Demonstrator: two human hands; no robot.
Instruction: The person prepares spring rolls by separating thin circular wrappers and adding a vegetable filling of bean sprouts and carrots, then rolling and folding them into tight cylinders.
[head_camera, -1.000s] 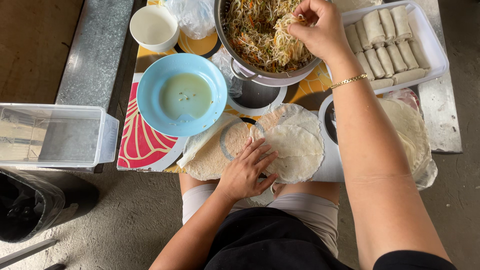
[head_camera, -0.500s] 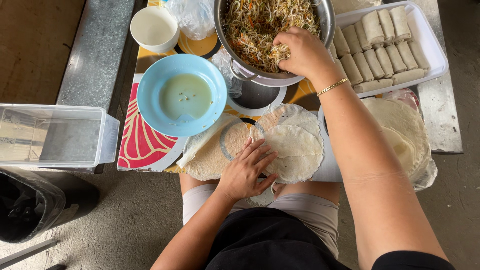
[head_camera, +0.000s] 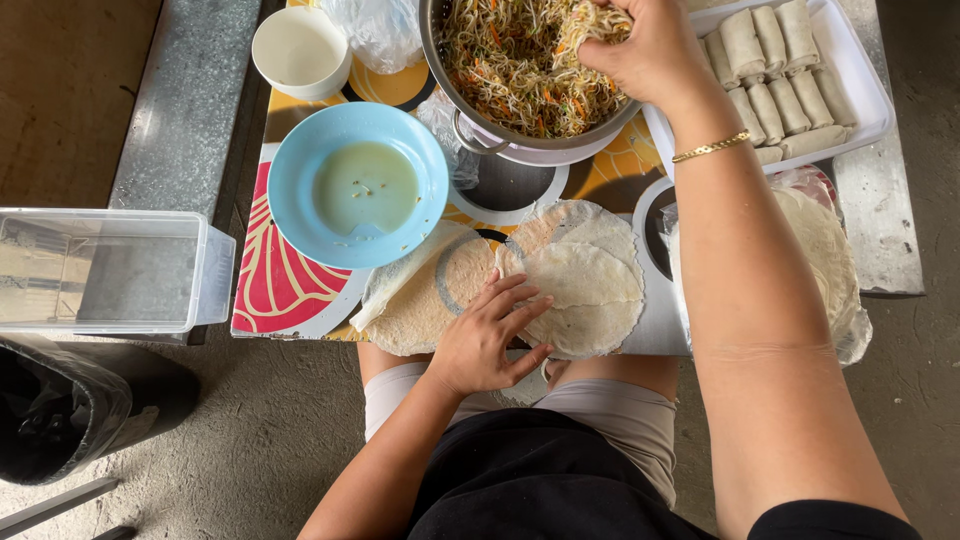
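My left hand (head_camera: 488, 336) lies flat with spread fingers on the near edge of a thin round wrapper (head_camera: 585, 290) spread on the small table. My right hand (head_camera: 645, 48), a gold bracelet at its wrist, reaches into a metal pot (head_camera: 470, 105) of noodle and vegetable filling (head_camera: 510, 65) and has its fingers closed on a pinch of that filling. A second wrapper (head_camera: 425, 300) lies folded to the left of my left hand.
A blue bowl (head_camera: 300, 185) of pale liquid sits left of the pot. A white cup (head_camera: 298, 50) stands at the far left. A white tray (head_camera: 860, 90) holds several finished rolls. A stack of wrappers (head_camera: 825, 250) in plastic lies right. A clear plastic box (head_camera: 100, 270) stands left.
My right hand moved within the pot, dipping down into the filling and then rising toward the far side with a pinch of it. My left hand stayed on the wrapper.
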